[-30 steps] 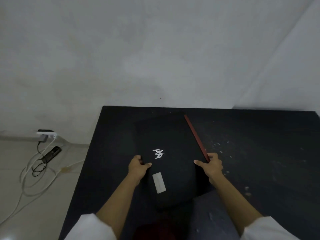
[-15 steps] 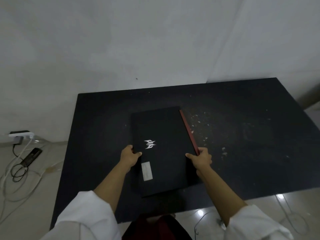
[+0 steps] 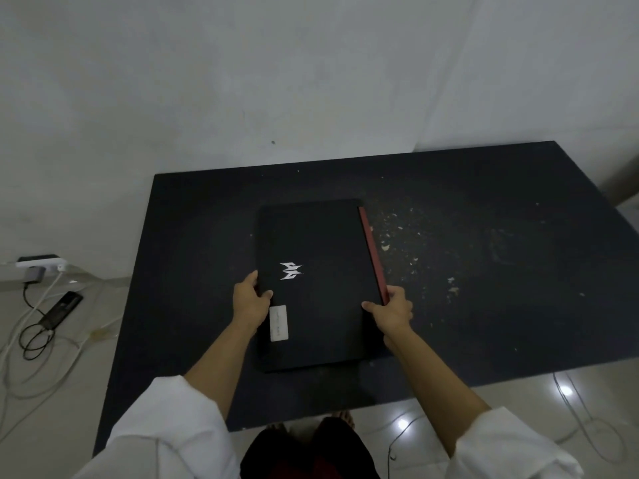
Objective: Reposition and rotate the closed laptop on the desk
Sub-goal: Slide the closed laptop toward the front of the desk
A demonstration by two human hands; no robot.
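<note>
left hand (image 3: 249, 300): clamped on the laptop's left long edge, thumb lying on the lid, fingers curled at or under the side where they cannot be seen.
right hand (image 3: 392, 311): clamped on the opposite long edge at the near end of the red strip (image 3: 372, 255), thumb on the lid, the other fingers hidden below the edge.
grip balance: the 2 hands sit about level with each other and nearer the person than the lid's middle, so the far end is the heavier, unsupported part; a slightly deeper hold would likely steady it.
laptop (image 3: 314, 281): closed, black, lying on the desk left of its centre, long sides running away from the person, a silver logo (image 3: 291, 271) and a pale sticker (image 3: 278, 322) on the lid.
lift or slide: whether the base is off the surface cannot be told; raising it a little before turning would likely spare both base and desk.
turn: judged best done with both hands moving together about the lid's middle, keeping it flat.
desk (image 3: 484, 323): dark, with pale flecks (image 3: 408, 243) scattered just right of the laptop; dragging across them risks scratching.
room: bare surface lies to the right and beyond; the near edge is close, so the near corner should stay over the top.
floor, left: a power strip (image 3: 41, 262) and cables, well apart.
</note>
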